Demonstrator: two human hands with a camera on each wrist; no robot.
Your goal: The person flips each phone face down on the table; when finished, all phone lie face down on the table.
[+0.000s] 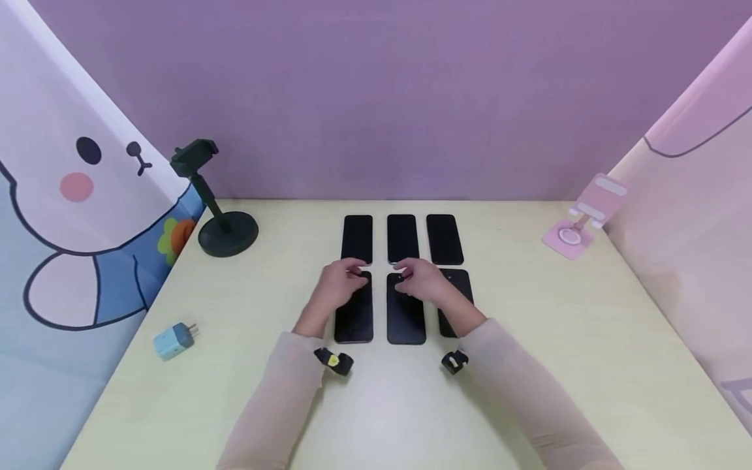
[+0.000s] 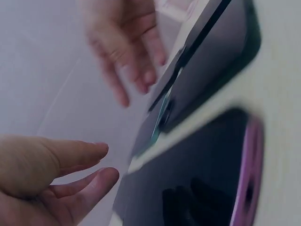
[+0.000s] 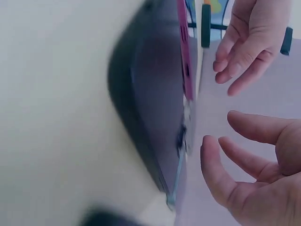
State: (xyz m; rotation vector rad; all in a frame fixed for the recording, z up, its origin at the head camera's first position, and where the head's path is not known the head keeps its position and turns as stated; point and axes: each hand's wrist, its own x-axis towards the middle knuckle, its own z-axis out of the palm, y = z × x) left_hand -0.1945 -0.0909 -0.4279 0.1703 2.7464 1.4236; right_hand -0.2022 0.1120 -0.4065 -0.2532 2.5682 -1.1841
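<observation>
1. Left hand [image 1: 337, 286] and right hand [image 1: 424, 281] hover, fingers [image 2: 99, 184] loosely curved, half open, holding nothing.
2. Near phones [image 1: 405, 323] lie toward six o'clock from them, far phones [image 1: 402, 236] toward twelve, on the worktop [image 1: 382, 405].
3. Lining-up seems in hand; next likely calls for fingers lowered to an edge.

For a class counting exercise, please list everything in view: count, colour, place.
phones: six, dark, mid-table, two rows of three
round-based stand: one, black, back left
square-based stand: one, pink, back right
plug adapter: one, light blue, left
table: one, pale yellow, beneath
backdrop: one, purple, behind
cartoon cloth: one, white and blue, left
side cloth: one, pinkish, right
wrist devices: two, black, at cuffs
sleeves: two, beige, on forearms
left hand: one, over near-left phone
right hand: one, over near-middle phone
</observation>
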